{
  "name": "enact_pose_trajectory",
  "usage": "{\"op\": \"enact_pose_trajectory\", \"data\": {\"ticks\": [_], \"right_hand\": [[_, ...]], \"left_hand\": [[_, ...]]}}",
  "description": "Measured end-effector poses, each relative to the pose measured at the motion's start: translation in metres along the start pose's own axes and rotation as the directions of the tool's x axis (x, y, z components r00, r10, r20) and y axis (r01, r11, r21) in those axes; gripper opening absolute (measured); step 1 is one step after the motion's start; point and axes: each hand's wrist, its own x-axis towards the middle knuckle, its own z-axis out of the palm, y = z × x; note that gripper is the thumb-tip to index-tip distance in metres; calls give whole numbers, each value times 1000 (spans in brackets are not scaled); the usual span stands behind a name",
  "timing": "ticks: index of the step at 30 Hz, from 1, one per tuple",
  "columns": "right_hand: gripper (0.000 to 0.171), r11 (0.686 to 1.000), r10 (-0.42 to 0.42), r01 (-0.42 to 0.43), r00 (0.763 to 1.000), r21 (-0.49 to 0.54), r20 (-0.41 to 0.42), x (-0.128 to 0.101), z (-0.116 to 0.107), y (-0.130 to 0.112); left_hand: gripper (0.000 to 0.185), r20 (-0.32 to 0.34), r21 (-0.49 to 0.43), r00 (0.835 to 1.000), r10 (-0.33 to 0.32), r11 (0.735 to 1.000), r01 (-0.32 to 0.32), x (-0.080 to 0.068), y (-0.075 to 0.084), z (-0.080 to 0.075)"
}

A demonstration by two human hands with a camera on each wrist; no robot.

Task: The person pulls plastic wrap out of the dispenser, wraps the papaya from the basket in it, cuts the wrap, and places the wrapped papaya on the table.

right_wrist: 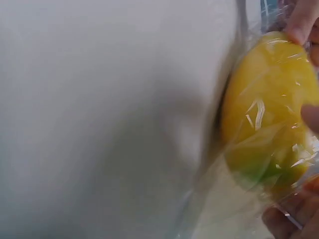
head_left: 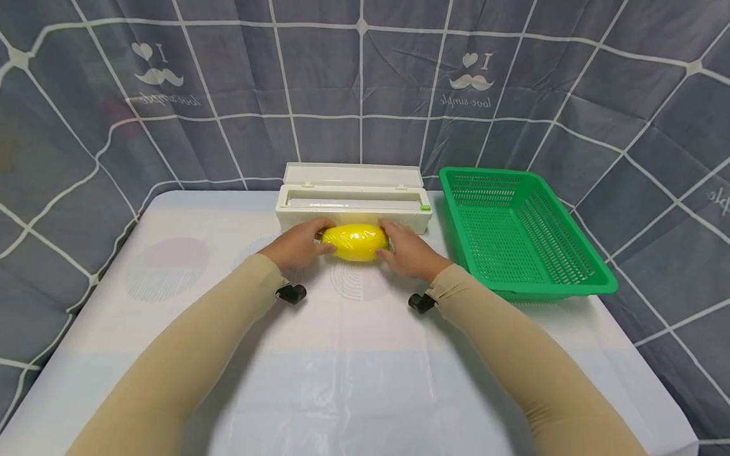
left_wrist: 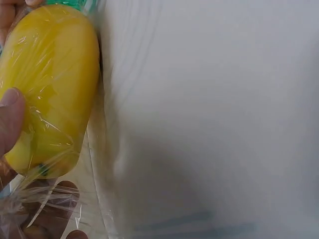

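Observation:
A yellow oblong fruit (head_left: 355, 242), with green patches near its ends, is wrapped in clear cling film. My left hand (head_left: 299, 244) holds its left end, thumb on the near side and fingers beyond. At the right end my right hand (head_left: 412, 251) grips it the same way. Loose film (left_wrist: 35, 204) bunches over the left fingers in the left wrist view. In the right wrist view, shiny folds of film (right_wrist: 256, 114) lie across the fruit. Just behind the fruit stands a white cling film dispenser (head_left: 353, 214), its lid (head_left: 353, 173) raised and a roll inside.
A green slotted plastic basket (head_left: 547, 291) sits at the right of the table, beside the dispenser. The table (head_left: 342, 392) has a white patterned cover. Grey checked curtains (head_left: 325, 76) hang behind and along both sides.

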Motion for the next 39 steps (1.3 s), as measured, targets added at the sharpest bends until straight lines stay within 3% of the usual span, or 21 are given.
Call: {"op": "enact_pose_trajectory", "data": {"ticks": [5,8,11,17,20,25,28,31,35,39], "right_hand": [[95,990,-88,82,995,-111,-51,-2,-4,-9],[98,963,-153,136,987,-231,-57,1,-2,-15],[92,948,-177,152,982,-279,-66,7,2,-15],[80,971,-132,106,985,-214,-110,17,6,-10],[81,984,-103,86,990,-158,-101,19,6,-9],[88,992,-72,63,994,-114,-78,20,2,-9],[93,995,-51,44,996,-93,-70,20,0,-8],[91,995,-57,50,995,-87,-78,20,-1,-7],[87,969,-110,82,988,-235,-112,16,1,-8],[100,916,-179,107,972,-386,-154,9,3,-13]], "left_hand": [[51,20,-11,1000,0,1000,1,6,-1,-5],[52,34,7,999,6,1000,-6,9,-2,-9],[53,43,17,999,18,1000,-19,10,-4,-12],[72,43,28,999,10,1000,-12,3,-6,-17],[85,-25,121,1000,-14,992,17,-4,-3,-18],[97,-102,361,991,90,931,-48,-7,13,-9],[95,-99,442,984,146,893,-88,-3,19,0],[84,-140,463,977,160,883,-79,3,20,6],[73,-177,467,966,188,880,-85,9,17,8],[72,-165,455,965,202,884,-107,11,16,8]]}}
